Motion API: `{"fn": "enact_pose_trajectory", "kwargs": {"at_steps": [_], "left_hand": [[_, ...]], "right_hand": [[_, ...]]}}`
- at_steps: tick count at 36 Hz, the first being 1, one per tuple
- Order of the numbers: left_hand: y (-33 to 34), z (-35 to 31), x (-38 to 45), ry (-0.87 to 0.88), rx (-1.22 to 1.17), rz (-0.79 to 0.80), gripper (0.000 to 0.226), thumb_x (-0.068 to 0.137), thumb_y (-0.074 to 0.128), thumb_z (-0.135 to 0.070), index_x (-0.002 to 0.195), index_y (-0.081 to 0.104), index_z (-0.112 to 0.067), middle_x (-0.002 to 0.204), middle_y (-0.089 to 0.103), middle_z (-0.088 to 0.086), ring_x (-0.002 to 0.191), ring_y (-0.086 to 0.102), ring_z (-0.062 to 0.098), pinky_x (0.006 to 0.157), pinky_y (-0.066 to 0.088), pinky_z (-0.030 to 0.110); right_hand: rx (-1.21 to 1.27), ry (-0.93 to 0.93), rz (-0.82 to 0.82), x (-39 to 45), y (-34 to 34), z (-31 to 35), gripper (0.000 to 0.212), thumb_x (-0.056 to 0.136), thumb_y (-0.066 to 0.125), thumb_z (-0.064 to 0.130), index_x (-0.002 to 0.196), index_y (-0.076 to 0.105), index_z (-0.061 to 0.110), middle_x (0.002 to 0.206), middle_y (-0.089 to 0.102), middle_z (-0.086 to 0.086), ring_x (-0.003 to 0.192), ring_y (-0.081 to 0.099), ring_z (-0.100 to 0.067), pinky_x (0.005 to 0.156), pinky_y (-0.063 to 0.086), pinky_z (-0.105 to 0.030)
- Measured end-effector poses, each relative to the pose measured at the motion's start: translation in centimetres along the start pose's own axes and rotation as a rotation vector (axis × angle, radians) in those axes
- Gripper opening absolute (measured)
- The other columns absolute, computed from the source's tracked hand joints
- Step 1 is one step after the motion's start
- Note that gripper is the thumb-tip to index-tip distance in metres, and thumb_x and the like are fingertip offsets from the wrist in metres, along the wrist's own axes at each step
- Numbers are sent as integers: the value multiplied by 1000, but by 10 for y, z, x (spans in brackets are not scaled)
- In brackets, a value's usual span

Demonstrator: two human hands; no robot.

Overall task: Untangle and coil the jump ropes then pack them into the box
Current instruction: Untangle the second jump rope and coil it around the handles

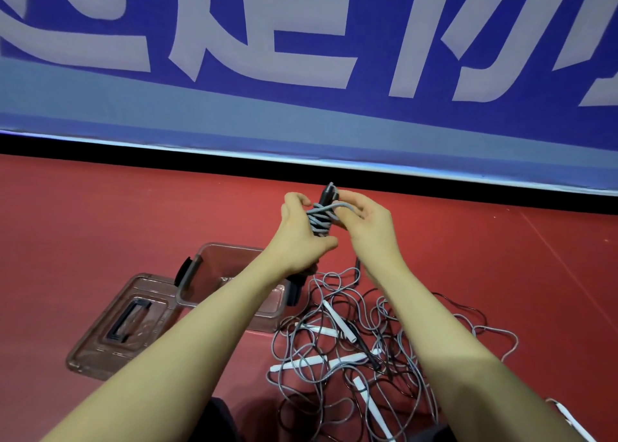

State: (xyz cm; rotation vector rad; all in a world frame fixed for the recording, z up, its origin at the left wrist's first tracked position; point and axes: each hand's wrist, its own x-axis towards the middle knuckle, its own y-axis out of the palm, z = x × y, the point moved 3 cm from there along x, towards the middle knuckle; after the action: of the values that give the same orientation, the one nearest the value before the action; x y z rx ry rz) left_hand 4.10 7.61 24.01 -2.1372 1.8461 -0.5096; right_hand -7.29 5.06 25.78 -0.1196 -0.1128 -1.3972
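Left hand [301, 227] grips coiled grey rope [321, 219] steady; right hand [363, 219] pinches loose end, likely to finish wrap. Open box [200, 274] near, tangle [361, 351] waits on floor.

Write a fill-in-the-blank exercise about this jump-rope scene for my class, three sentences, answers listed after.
1. Both hands hold a grey rope wound around dark ____.
2. The clear box sits open, with its lid lying on the ____ beside it.
3. The tangled ropes on the floor have handles coloured ____.

Answers: handles; floor; white
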Motion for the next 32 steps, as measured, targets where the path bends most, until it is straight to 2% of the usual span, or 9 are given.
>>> {"fn": "enact_pose_trajectory", "kwargs": {"at_steps": [3, 5, 8, 11, 14, 17, 21, 27, 32], "left_hand": [[0, 4, 1, 24, 138, 22, 49, 75, 66, -5, 94, 21, -14, 103, 28, 6, 81, 39, 17, 57, 36, 14], [1, 7, 2, 32, 114, 73, 49, 77, 67, -6, 92, 21, -17, 97, 34, 10, 69, 40, 15, 51, 35, 16], [-1, 7, 3, 20, 120, 25, 54, 73, 78, -15, 97, 30, -16, 94, 53, 10, 63, 54, 22, 52, 46, 31], [0, -1, -2, 76, 384, -61, 56, 78, 75, -26, 121, 41, -15, 116, 59, 6, 92, 62, 30, 74, 52, 40], [11, -3, -7, 167, 637, -78, 70, 91, 57, -25, 148, 18, -13, 132, 46, 10, 115, 49, 31, 84, 43, 41], [17, -5, -9, 215, 787, -154, 75, 90, 49, -20, 151, 6, -8, 122, 43, 15, 104, 46, 34, 75, 38, 39], [9, -7, -7, 107, 740, -206, 73, 83, 56, -24, 145, 18, -13, 115, 47, 11, 99, 51, 35, 70, 41, 39], [-4, -6, -3, 95, 575, -230, 42, 76, 57, -14, 114, 37, -15, 91, 59, 5, 82, 58, 34, 59, 39, 33], [-5, -8, -6, 98, 266, -141, 50, 69, 59, -20, 114, 40, -26, 81, 63, -2, 73, 58, 29, 63, 46, 36]], "right_hand": [[-7, 46, -64, 2, -3, -8, 24, 87, 51, -9, 94, 61, 12, 85, 66, -3, 84, 63, -17, 81, 53, -28], [-13, 59, -81, 3, -3, -12, 19, 88, 50, -8, 98, 61, 5, 84, 65, -5, 81, 63, -18, 81, 54, -34], [-27, 50, -127, 4, -8, -13, 15, 89, 52, -5, 96, 62, 3, 79, 65, -5, 73, 63, -14, 73, 56, -27], [15, 90, -201, 7, -12, -16, 11, 89, 54, -4, 92, 61, 4, 80, 65, -10, 67, 62, -12, 62, 53, -17], [57, 110, -224, 7, -11, -16, 12, 89, 53, -5, 91, 62, 3, 81, 65, -11, 68, 63, -13, 61, 53, -16], [108, 105, -195, 4, -7, -12, 15, 88, 53, -7, 92, 64, 2, 84, 67, -12, 73, 65, -16, 66, 56, -20], [-5, 17, -85, 1, 0, -6, 33, 85, 49, -10, 88, 67, 17, 85, 71, -1, 83, 68, -14, 81, 55, -27], [-66, -64, 40, -4, 1, 5, 39, 85, 47, -15, 104, 67, 12, 91, 67, 9, 78, 62, 13, 77, 48, -7], [-61, -55, -28, 3, -5, 3, 26, 85, 52, -11, 98, 62, 9, 89, 66, -2, 81, 63, -8, 76, 52, -23]]}}
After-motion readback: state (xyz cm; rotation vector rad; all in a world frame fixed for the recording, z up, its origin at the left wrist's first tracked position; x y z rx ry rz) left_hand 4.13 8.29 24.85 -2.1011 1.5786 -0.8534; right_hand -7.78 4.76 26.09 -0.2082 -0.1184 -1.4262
